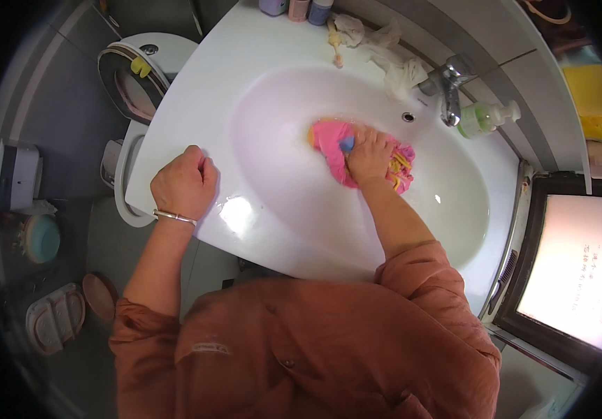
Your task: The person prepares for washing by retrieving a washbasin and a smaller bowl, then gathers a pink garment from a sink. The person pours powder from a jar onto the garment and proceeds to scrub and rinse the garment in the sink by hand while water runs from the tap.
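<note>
A wet pink cloth with yellow and blue parts lies bunched in the white washbasin. My right hand presses down on it with the palm, fingers spread over the fabric; whether the fingers grip it cannot be told. On the basin's left rim rests my left hand, closed in a fist, with nothing visible in it and a silver bangle at the wrist. The chrome tap stands behind the basin, above the overflow hole.
A green soap pump bottle stands right of the tap. Crumpled pale cloth or netting and small bottles line the back edge. Left of the counter is a toilet; a frosted window is at the right.
</note>
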The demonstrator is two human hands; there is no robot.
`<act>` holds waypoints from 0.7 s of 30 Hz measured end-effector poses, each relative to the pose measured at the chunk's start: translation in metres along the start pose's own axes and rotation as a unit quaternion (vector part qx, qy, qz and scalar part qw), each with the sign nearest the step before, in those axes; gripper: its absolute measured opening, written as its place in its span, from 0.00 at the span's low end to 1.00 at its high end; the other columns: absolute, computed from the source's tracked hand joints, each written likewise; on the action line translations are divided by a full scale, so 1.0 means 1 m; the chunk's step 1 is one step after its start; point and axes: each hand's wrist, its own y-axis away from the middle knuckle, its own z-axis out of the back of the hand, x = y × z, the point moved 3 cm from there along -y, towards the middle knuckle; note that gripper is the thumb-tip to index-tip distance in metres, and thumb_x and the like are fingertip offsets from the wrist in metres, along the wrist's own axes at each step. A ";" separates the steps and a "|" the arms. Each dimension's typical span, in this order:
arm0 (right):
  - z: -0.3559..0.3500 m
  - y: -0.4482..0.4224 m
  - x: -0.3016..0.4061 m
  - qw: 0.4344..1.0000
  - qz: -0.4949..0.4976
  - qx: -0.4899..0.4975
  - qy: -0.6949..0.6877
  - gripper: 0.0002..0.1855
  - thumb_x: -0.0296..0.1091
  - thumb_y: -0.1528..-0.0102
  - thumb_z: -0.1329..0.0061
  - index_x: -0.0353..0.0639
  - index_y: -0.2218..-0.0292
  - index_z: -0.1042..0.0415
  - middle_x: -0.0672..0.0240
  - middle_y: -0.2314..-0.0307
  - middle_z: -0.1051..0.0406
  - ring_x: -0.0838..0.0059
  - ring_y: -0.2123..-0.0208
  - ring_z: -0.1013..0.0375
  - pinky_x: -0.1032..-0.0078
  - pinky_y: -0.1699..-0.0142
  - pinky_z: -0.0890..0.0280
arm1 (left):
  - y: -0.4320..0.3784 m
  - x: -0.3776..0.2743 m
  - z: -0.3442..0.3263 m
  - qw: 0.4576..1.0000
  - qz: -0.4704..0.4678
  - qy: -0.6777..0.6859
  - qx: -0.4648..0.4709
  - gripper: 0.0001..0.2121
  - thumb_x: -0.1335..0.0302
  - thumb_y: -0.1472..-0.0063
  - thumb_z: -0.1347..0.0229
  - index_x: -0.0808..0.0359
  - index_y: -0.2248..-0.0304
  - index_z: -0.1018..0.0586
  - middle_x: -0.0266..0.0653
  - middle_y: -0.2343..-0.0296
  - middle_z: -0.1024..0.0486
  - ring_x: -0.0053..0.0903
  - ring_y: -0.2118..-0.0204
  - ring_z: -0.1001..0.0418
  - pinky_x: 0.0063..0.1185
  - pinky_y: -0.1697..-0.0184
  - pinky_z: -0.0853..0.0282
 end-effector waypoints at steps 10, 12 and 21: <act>0.002 -0.030 -0.061 0.858 -0.195 0.003 -0.474 0.22 0.50 0.49 0.63 0.42 0.60 0.33 0.54 0.71 0.30 0.57 0.69 0.31 0.65 0.63 0.38 | -0.011 -0.005 -0.001 1.000 -0.009 -0.001 -0.006 0.06 0.68 0.51 0.52 0.62 0.79 0.31 0.40 0.84 0.29 0.38 0.80 0.30 0.31 0.77 0.35; 0.027 -0.012 -0.078 0.793 -0.207 0.073 -0.569 0.24 0.49 0.50 0.63 0.41 0.57 0.36 0.51 0.71 0.31 0.57 0.67 0.31 0.67 0.62 0.37 | -0.010 -0.002 -0.004 1.000 -0.003 -0.002 -0.003 0.06 0.68 0.51 0.52 0.62 0.78 0.30 0.40 0.83 0.29 0.38 0.80 0.30 0.31 0.77 0.35; 0.046 0.026 -0.065 0.956 0.111 0.019 -0.271 0.28 0.44 0.54 0.54 0.51 0.51 0.42 0.60 0.55 0.41 0.60 0.52 0.42 0.68 0.51 0.43 | -0.014 -0.008 -0.001 1.000 -0.003 -0.002 0.004 0.06 0.68 0.50 0.52 0.61 0.78 0.30 0.39 0.83 0.29 0.36 0.80 0.30 0.30 0.77 0.35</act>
